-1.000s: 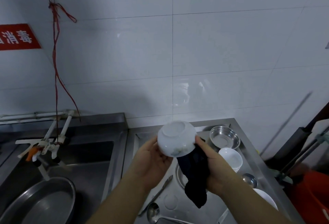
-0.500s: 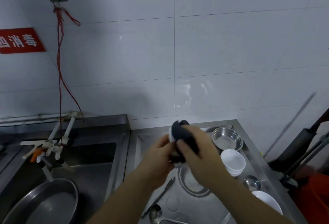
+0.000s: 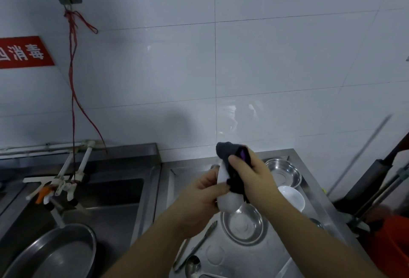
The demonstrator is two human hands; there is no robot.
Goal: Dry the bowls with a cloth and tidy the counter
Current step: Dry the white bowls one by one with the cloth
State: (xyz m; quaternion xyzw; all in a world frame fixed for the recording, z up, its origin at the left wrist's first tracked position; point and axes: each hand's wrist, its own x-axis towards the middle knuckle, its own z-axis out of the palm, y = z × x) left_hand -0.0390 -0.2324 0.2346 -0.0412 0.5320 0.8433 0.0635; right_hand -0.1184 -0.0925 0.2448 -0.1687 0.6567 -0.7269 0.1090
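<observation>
Two hands meet above the brushed steel worktop. The left hand curls its grip round a smooth, glossy white ceramic bowl, held on its side; the right hand clutches a soft, dark, crumpled cloth pressed over the bowl. Below lie a shallow round steel dish, a second white bowl, a deeper shiny steel bowl, a fork and a spoon.

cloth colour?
Dark navy, nearly black, cloth with a small purple patch; head view, gripped in the right hand.
</observation>
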